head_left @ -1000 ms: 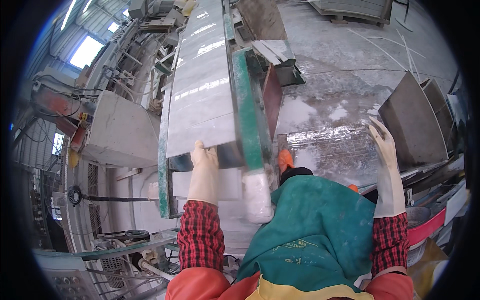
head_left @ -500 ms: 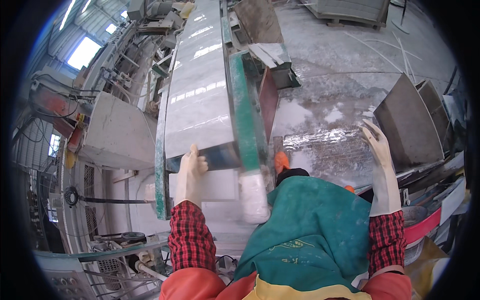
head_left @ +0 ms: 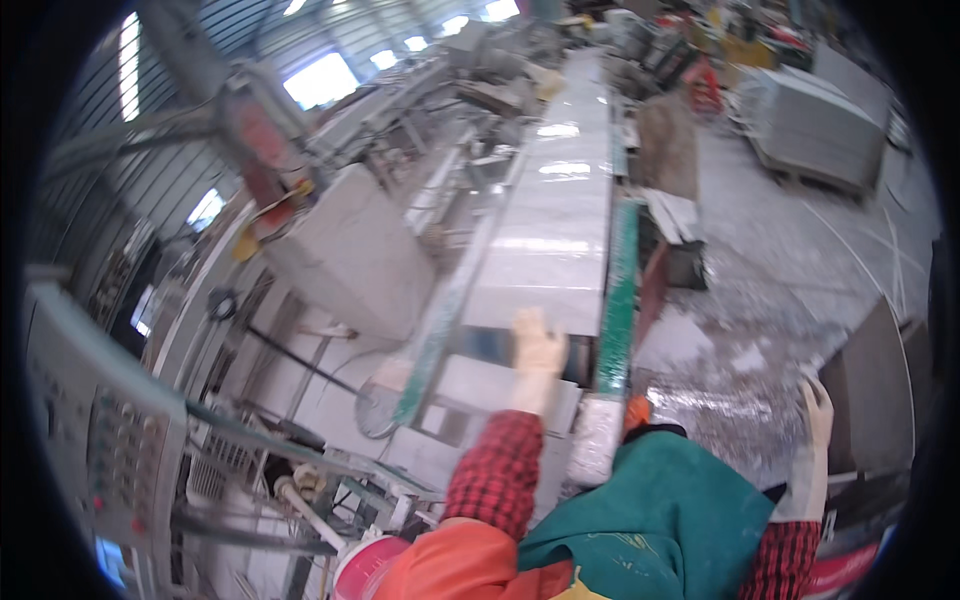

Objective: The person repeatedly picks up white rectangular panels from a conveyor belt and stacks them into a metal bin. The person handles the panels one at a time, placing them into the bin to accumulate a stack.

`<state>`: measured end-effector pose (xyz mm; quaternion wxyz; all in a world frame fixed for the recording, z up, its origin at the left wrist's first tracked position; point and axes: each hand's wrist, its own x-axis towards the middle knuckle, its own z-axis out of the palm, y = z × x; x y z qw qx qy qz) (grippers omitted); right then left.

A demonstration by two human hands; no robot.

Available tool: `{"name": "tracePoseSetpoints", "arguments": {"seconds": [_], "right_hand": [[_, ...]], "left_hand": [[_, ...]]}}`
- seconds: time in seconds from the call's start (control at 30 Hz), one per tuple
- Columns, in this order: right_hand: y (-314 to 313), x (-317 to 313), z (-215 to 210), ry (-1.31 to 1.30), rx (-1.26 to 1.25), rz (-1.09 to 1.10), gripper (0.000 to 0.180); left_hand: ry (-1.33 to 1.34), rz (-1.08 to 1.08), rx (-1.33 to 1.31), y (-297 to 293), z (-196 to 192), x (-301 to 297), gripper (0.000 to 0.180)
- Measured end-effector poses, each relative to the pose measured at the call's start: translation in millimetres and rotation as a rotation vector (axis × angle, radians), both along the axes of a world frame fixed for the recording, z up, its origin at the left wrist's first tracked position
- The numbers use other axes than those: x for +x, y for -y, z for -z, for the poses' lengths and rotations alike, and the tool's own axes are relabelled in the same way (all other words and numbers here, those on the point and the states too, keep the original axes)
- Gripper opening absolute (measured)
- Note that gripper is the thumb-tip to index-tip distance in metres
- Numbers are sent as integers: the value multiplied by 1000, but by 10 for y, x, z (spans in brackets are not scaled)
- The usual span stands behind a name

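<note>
A long, glossy white slab [head_left: 545, 240] runs away from me on a conveyor with green side rails [head_left: 619, 310]. My left hand [head_left: 540, 345], in a pale rubber glove, is at the slab's near end, fingers somewhat blurred but apart and reaching over its edge. Below the slab end, part of a dark roller [head_left: 487, 344] shows beside that hand. My right hand [head_left: 818, 412], gloved alike, hangs off to the right with loose, parted fingers and nothing in them. It is nearest to a brown upright panel [head_left: 872, 390].
A control panel [head_left: 125, 450] with several buttons stands at the left. A big pale block-shaped housing [head_left: 350, 255] sits left of the conveyor. Wet floor [head_left: 715, 400] lies to the right, and a white stack on a pallet [head_left: 815, 125] stands at the far right.
The view has swung left, so the conveyor now appears further right and the control panel shows. My left hand's fingers have loosened from their curl at the slab end. My right hand stays free.
</note>
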<state>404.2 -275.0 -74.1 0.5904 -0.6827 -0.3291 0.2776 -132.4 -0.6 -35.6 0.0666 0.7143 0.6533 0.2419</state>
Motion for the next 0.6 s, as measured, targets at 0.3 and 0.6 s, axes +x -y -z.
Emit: {"name": "tracePoseSetpoints", "arguments": {"seconds": [0.3,0.6], "right_hand": [[592,609,-264,-85,51,161,40],[3558,1366,-642,1105,-936,611,62]], "left_hand": [[280,258,-14,539,-560,719,57],[-185,13,-286,-327,-1011,-395,66]]}}
